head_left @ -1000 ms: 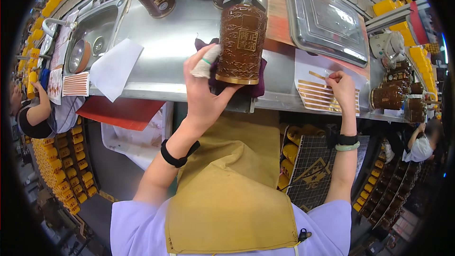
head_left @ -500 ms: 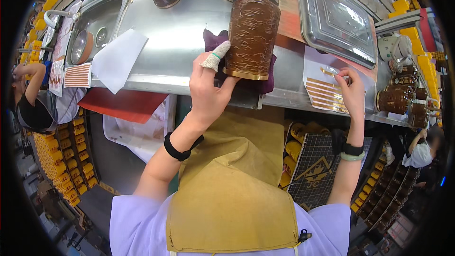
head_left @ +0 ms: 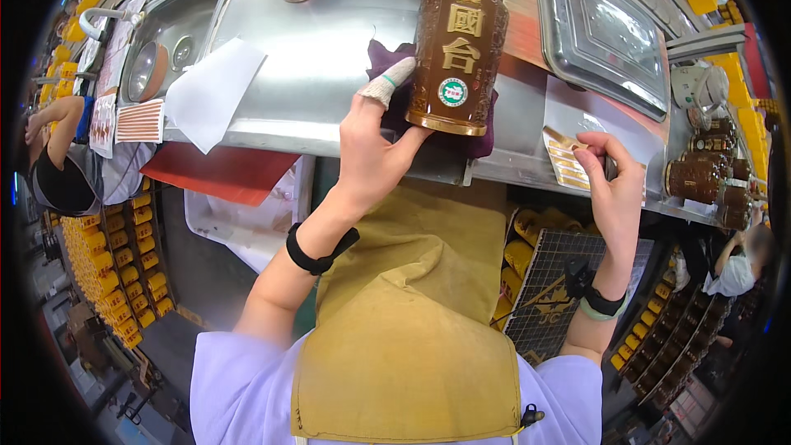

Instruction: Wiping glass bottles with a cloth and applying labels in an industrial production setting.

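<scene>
A brown eight-sided bottle (head_left: 437,74) with raised gold characters, a round green-and-white sticker and a gold base rim leans tilted over a dark purple cloth (head_left: 483,142) on the counter. My left hand (head_left: 371,148) grips its lower left side, thumb near the base; a pale fabric finger cover (head_left: 379,89) sits on one finger. Right of the bottle, my right hand (head_left: 614,185) is closed in a pinch on a thin gold strip (head_left: 563,139). Beneath that strip lies a backing sheet (head_left: 563,166) of similar strips, partly hidden by the hand.
A clear-lidded metal tray (head_left: 601,37) stands at the far right, near several brown bottles (head_left: 692,180). At left are a sink (head_left: 191,23), a white sheet (head_left: 216,91) and a red sheet (head_left: 218,171) over the counter edge. Other people are at both sides.
The bottle has turned from a wavy-patterned face to the one with gold characters and the round sticker. My right hand has shifted slightly nearer me with the gold strip, now over the sheet.
</scene>
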Demonstrator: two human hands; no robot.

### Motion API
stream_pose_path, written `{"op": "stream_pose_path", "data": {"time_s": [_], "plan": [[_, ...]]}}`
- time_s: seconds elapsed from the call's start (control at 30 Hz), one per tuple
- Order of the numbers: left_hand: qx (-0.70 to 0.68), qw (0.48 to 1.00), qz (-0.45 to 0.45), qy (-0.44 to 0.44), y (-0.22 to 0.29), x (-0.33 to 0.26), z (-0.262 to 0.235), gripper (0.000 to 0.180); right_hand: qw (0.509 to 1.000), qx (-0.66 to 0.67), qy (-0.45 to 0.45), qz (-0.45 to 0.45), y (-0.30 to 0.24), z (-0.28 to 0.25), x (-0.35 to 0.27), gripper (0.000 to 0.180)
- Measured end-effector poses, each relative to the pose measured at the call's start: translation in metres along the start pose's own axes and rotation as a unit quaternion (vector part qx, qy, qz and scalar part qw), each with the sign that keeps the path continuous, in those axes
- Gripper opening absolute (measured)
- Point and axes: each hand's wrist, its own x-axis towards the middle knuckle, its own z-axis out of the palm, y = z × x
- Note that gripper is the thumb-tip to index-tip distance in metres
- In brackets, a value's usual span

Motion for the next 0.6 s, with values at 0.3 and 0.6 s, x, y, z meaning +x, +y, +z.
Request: {"op": "stream_pose_path", "data": {"time_s": [0.3, 0.6], "plan": [[0.003, 1.000, 0.018, 0.018, -0.001, -0.003, 0.005, 0.058, 0.997, 0.045, -0.045, -0.045, -0.038, 0.021, -0.009, 0.006], [-0.089, 0.984, 0.083, -0.131, 0.040, 0.014, -0.034, 0.074, 0.969, 0.160, -0.147, -0.119, -0.083, 0.039, -0.008, 0.007]]}}
